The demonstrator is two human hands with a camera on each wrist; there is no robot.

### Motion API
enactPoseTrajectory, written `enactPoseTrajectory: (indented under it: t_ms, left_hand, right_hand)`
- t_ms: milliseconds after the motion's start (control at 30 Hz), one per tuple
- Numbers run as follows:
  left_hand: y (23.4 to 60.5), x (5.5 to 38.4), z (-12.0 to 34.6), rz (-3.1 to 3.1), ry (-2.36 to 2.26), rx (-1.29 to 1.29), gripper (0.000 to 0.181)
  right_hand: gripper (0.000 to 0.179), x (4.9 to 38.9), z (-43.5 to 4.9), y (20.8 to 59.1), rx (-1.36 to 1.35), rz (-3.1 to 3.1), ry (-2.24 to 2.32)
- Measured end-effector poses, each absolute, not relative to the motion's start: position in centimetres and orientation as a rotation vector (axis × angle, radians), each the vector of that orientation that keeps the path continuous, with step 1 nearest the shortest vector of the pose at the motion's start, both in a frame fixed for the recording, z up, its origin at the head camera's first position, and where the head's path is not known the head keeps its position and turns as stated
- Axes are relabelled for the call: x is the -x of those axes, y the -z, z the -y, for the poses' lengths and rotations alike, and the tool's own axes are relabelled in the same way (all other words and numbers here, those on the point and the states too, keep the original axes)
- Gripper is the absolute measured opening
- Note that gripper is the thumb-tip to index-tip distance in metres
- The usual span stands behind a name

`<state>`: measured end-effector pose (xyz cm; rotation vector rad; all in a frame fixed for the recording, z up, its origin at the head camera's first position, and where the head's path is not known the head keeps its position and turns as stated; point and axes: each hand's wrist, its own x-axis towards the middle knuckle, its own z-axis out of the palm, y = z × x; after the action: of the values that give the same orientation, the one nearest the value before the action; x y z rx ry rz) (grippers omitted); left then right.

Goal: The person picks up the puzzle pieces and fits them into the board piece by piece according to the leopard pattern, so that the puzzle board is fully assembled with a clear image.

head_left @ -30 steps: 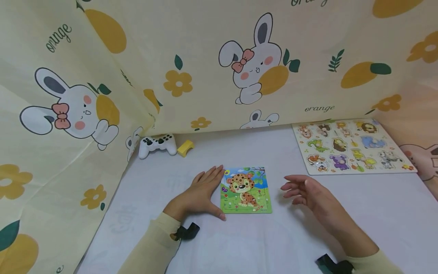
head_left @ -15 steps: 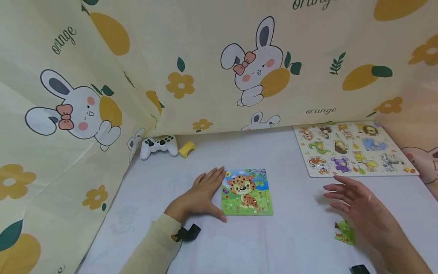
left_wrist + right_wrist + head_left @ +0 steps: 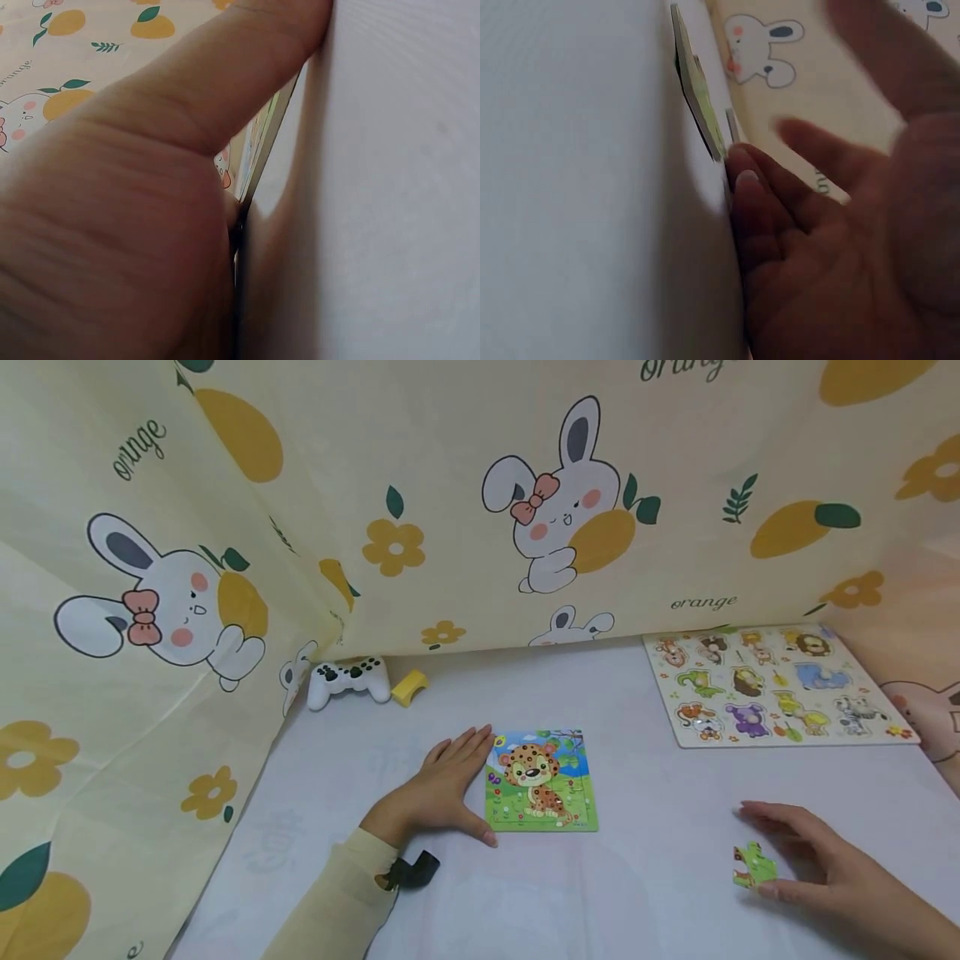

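Observation:
A square leopard jigsaw puzzle point(image 3: 536, 781) lies flat on the white table point(image 3: 637, 893). Along its left edge rests my left hand point(image 3: 431, 789), fingers straight and thumb spread toward the lower left corner. The left wrist view shows that hand point(image 3: 120, 225) close up, low against the table, with the puzzle's thin edge beyond it. A loose green jigsaw piece point(image 3: 754, 865) lies to the right. My right hand point(image 3: 840, 868) is around it, thumb at its lower edge and index finger stretched above it, apart. In the right wrist view the piece point(image 3: 699, 94) appears edge-on past the fingertips.
An animal puzzle board point(image 3: 780, 685) lies at the back right. Toward the back left sit a white game controller point(image 3: 348, 682) and a yellow arched block point(image 3: 409, 687). A rabbit-patterned cloth point(image 3: 450, 527) hangs behind and along the left side.
My right hand has moved right from beside the leopard puzzle, then lowered to the loose jigsaw piece. My left hand stays by the puzzle's left edge.

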<state>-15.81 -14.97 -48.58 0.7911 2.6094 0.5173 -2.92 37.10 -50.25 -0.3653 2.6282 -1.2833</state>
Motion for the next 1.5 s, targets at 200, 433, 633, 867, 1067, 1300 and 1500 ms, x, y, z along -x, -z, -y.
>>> enactPoseTrajectory:
  t_ms: [200,433,633,867,1067,1300,1500]
  left_hand:
    - [48.7,15.8,15.0,-2.614,-0.524,-0.79,0.155]
    - [48.6,15.8,15.0,-2.614,-0.526,-0.794,0.155]
    - [48.6,15.7,15.0,-2.614,-0.52,-0.789,0.155]
    - [48.7,15.7,15.0,-2.62,-0.521,-0.798,0.155]
    - [48.8,15.7,15.1,-2.618,-0.527,-0.809,0.155]
    - [49.2,16.0,15.2,-2.616,-0.544,-0.825,0.156]
    - [49.2,15.9,15.3,-2.612,-0.552,-0.822,0.156]
  right_hand:
    - [0.046,2.6,-36.5,50.4,0.424,-2.702,1.119]
    - [0.033,2.4,-36.4,50.5,0.343,-2.707,1.065]
    - [0.034,2.9,-35.7,49.2,0.224,-2.716,0.926]
    - [0.038,3.2,-33.7,47.8,0.132,-2.815,0.976]
    - [0.033,4.3,-31.5,47.1,0.265,-2.92,1.097]
    - [0.028,6.2,-28.6,45.9,0.408,-2.816,1.221]
    - [0.031,7.6,-26.0,45.3,0.492,-2.774,1.322]
